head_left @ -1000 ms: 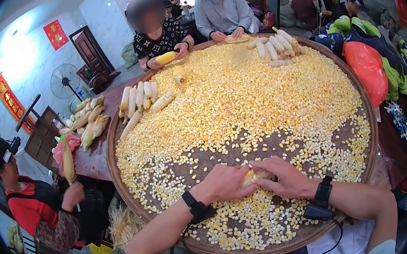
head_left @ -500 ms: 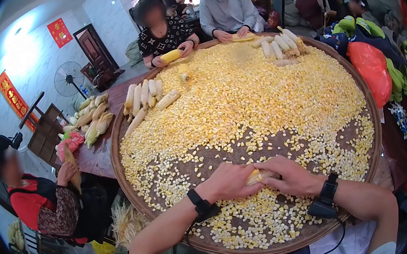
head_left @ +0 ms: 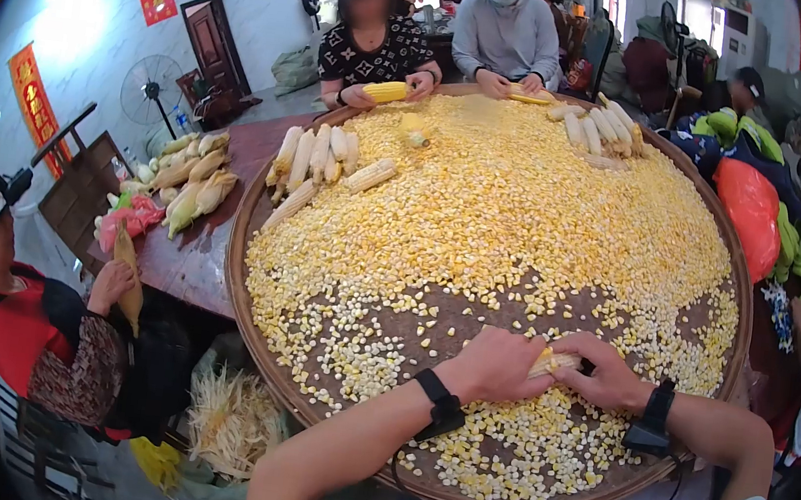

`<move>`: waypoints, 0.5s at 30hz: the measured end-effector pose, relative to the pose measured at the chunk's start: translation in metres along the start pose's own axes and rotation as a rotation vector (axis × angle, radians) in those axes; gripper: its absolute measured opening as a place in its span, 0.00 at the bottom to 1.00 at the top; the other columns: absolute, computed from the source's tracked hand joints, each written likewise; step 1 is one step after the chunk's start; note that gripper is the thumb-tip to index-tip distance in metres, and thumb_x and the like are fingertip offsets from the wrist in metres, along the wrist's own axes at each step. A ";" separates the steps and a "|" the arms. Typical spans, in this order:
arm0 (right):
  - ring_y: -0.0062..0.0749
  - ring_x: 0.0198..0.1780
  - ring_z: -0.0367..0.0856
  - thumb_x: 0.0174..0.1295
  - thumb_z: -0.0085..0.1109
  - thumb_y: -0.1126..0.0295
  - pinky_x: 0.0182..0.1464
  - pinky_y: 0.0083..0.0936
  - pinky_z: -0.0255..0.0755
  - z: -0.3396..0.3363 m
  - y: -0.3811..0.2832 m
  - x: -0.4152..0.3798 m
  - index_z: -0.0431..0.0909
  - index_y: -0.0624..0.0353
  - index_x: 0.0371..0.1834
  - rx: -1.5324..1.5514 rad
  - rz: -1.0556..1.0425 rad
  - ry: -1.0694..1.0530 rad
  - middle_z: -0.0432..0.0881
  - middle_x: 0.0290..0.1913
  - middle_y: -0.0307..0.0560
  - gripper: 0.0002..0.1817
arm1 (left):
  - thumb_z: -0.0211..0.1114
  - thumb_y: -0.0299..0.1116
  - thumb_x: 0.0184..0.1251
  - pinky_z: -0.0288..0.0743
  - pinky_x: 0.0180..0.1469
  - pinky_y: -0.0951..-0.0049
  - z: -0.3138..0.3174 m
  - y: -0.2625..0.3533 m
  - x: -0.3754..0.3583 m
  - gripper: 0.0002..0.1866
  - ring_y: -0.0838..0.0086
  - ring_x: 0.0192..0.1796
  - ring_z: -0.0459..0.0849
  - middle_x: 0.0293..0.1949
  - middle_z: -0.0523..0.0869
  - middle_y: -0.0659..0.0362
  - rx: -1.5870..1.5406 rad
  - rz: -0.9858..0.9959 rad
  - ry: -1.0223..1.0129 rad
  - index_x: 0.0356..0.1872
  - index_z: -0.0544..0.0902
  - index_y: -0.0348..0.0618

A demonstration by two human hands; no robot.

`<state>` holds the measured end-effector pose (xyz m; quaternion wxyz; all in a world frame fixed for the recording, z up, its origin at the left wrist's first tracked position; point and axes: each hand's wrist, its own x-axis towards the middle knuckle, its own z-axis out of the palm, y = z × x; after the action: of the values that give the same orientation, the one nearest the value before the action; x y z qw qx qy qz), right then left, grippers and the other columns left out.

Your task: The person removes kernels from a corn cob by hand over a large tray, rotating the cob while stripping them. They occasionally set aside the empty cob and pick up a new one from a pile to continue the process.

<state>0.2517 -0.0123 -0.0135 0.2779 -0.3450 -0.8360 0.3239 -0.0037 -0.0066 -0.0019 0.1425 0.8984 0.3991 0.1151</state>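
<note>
Both my hands are closed around one corn cob [head_left: 551,363], held low over the near side of a large round tray [head_left: 240,256]. My left hand [head_left: 496,365] wraps the cob's left end, and its fingers cover much of it. On the other end is my right hand [head_left: 604,374], thumb and fingers gripping from the right. Part of the cob looks pale and stripped, with some yellow kernels near my left fingers. Loose yellow and white corn kernels [head_left: 495,202] lie thick across the tray's far side and thinner beneath my hands.
Stripped cobs [head_left: 312,156] are piled at the tray's left rim, more cobs [head_left: 597,129] at the far rim. Two people [head_left: 383,55] across the tray hold corn. At left, another person [head_left: 48,309] holds an ear near husked corn [head_left: 196,177]. A red bag [head_left: 748,218] lies right.
My view has shifted, so the tray and people sit lower or further right. My hands have turned slightly on the cob, and more of its pale side shows.
</note>
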 end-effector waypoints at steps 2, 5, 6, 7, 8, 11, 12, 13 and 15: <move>0.42 0.59 0.86 0.71 0.75 0.68 0.63 0.36 0.79 0.002 0.006 -0.001 0.83 0.58 0.67 0.002 0.007 -0.016 0.86 0.58 0.52 0.23 | 0.61 0.63 0.76 0.84 0.43 0.41 0.000 0.001 -0.001 0.33 0.40 0.35 0.92 0.31 0.91 0.39 -0.025 0.000 0.010 0.47 0.85 0.35; 0.41 0.61 0.85 0.72 0.74 0.69 0.65 0.35 0.78 0.003 -0.006 -0.001 0.80 0.57 0.72 -0.027 0.014 0.005 0.84 0.61 0.52 0.26 | 0.62 0.62 0.75 0.84 0.42 0.43 0.000 0.001 -0.001 0.33 0.41 0.34 0.92 0.30 0.91 0.40 -0.071 0.017 0.033 0.47 0.85 0.33; 0.41 0.63 0.83 0.74 0.71 0.70 0.67 0.36 0.76 0.002 -0.006 -0.002 0.77 0.56 0.76 -0.047 0.016 -0.025 0.83 0.63 0.52 0.28 | 0.62 0.61 0.75 0.85 0.42 0.44 0.001 0.001 0.001 0.33 0.42 0.34 0.92 0.30 0.91 0.40 -0.062 0.026 0.045 0.47 0.85 0.32; 0.41 0.63 0.83 0.74 0.70 0.71 0.67 0.36 0.76 0.002 -0.006 -0.001 0.77 0.56 0.76 -0.051 0.013 -0.030 0.83 0.63 0.52 0.28 | 0.63 0.61 0.75 0.85 0.41 0.44 0.003 0.001 0.002 0.33 0.42 0.34 0.92 0.29 0.91 0.40 -0.057 0.030 0.051 0.47 0.85 0.32; 0.42 0.63 0.83 0.75 0.70 0.71 0.67 0.36 0.76 0.003 -0.006 -0.001 0.77 0.56 0.76 -0.052 0.011 -0.036 0.83 0.63 0.52 0.27 | 0.63 0.60 0.74 0.85 0.41 0.45 0.005 0.000 0.000 0.33 0.43 0.34 0.92 0.29 0.91 0.40 -0.052 0.034 0.056 0.47 0.85 0.31; 0.42 0.63 0.82 0.76 0.68 0.73 0.67 0.36 0.76 0.002 -0.005 -0.003 0.76 0.56 0.78 -0.047 0.006 -0.052 0.82 0.63 0.53 0.28 | 0.64 0.58 0.74 0.85 0.40 0.46 0.003 0.001 0.000 0.31 0.43 0.33 0.92 0.28 0.91 0.40 -0.044 0.033 0.045 0.47 0.86 0.31; 0.42 0.63 0.82 0.76 0.68 0.73 0.67 0.36 0.76 0.002 -0.002 -0.004 0.76 0.56 0.78 -0.060 -0.014 -0.049 0.82 0.63 0.53 0.28 | 0.64 0.58 0.74 0.85 0.40 0.46 0.004 0.001 0.000 0.31 0.43 0.33 0.92 0.28 0.91 0.40 -0.054 0.039 0.046 0.47 0.86 0.31; 0.42 0.63 0.82 0.76 0.68 0.73 0.67 0.36 0.76 0.002 -0.001 -0.004 0.75 0.56 0.78 -0.071 -0.038 -0.044 0.82 0.63 0.53 0.28 | 0.64 0.58 0.74 0.85 0.40 0.46 0.003 0.001 0.000 0.31 0.43 0.33 0.92 0.28 0.91 0.40 -0.059 0.043 0.047 0.47 0.85 0.31; 0.43 0.63 0.82 0.76 0.68 0.72 0.67 0.37 0.76 0.003 -0.001 -0.004 0.76 0.58 0.75 -0.051 -0.018 -0.039 0.82 0.63 0.54 0.26 | 0.63 0.58 0.74 0.85 0.41 0.45 0.000 0.000 0.000 0.31 0.43 0.33 0.92 0.28 0.91 0.40 -0.064 0.041 0.035 0.48 0.85 0.31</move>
<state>0.2523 -0.0170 -0.0157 0.2556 -0.3381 -0.8523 0.3065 -0.0036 -0.0064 -0.0024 0.1616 0.8991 0.3794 0.1465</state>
